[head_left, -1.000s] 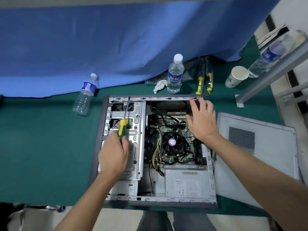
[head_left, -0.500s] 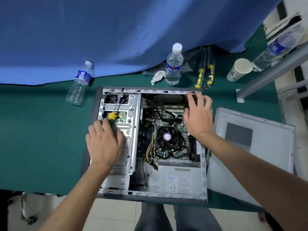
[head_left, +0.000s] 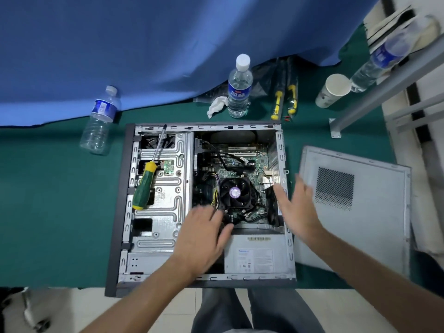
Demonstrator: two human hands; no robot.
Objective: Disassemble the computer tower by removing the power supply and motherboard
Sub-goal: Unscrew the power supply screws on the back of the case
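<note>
Green cloth covers the table (head_left: pixel 48 200), and a blue drape (head_left: pixel 168 44) is hung behind it. At the centre the computer tower (head_left: pixel 206 203) is laid on its side with its interior exposed; its removed side panel (head_left: pixel 374 224) is seen flat on the table just to the right. Inside the case, the motherboard (head_left: pixel 249 164) with its black cooler fan (head_left: pixel 234 192) is seated in the upper right part, and the grey power supply (head_left: pixel 257 255) is lodged in the lower right corner, below the board. The metal drive cage (head_left: pixel 163 188) fills the left half.

Compared with half a second ago, the screwdriver (head_left: pixel 144 186) has been released and is now lying tilted on the drive cage, its shaft pointing to the case's far edge. The left hand (head_left: pixel 204 236) has been brought rightward and is spread, fingers relaxed and holding nothing, over the lower edge of the fan, blurred by motion. The right hand (head_left: pixel 298 207) has been drawn back from the far rim and is held flat with straight fingers above the right wall of the case, empty.

Three water bottles, a paper cup (head_left: pixel 332 91) and two spare screwdrivers (head_left: pixel 284 99) are set along the back.
</note>
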